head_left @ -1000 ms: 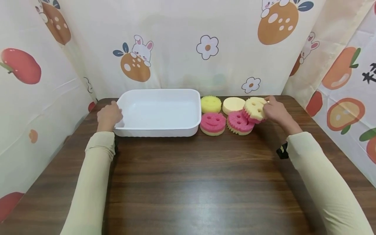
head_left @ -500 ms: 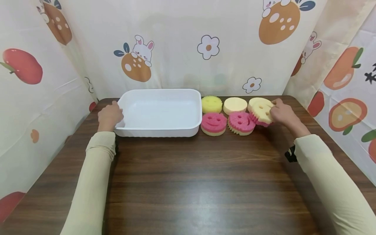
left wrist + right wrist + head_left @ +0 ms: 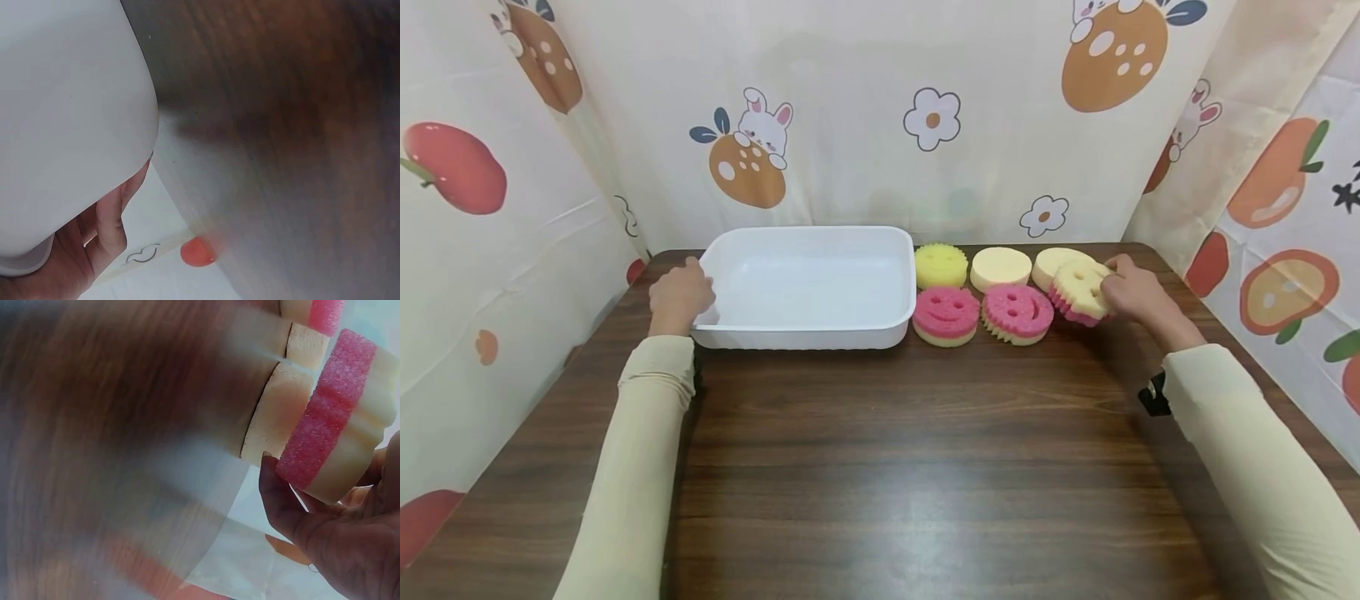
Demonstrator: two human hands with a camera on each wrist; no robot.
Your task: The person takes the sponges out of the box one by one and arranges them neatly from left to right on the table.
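My left hand (image 3: 682, 296) grips the left end of a white tray (image 3: 801, 339); in the left wrist view its fingers (image 3: 111, 215) lie along the tray's outer wall. With my right hand (image 3: 1138, 292) I hold a scalloped smiley-face sponge (image 3: 1081, 290), cream face up and pink layer below. The right wrist view shows this sponge (image 3: 334, 415) tilted above the table, a fingertip at its pink edge. Just behind it sits a plain cream round sponge (image 3: 1056, 264), partly covered. A pink smiley sponge (image 3: 1019, 312) with a jagged edge lies to its left.
Another pink smiley sponge (image 3: 946, 315) lies beside the tray's right wall. Behind it are a yellow smiley sponge (image 3: 941, 266) and a cream round sponge (image 3: 1001, 268). All rest on the brown wooden table (image 3: 880, 450). A printed curtain (image 3: 850, 167) hangs behind the table.
My right hand has moved to the right with the scalloped sponge, off the jagged pink sponge it overlapped. The cream round sponge behind has come into view. My left hand stays on the tray.
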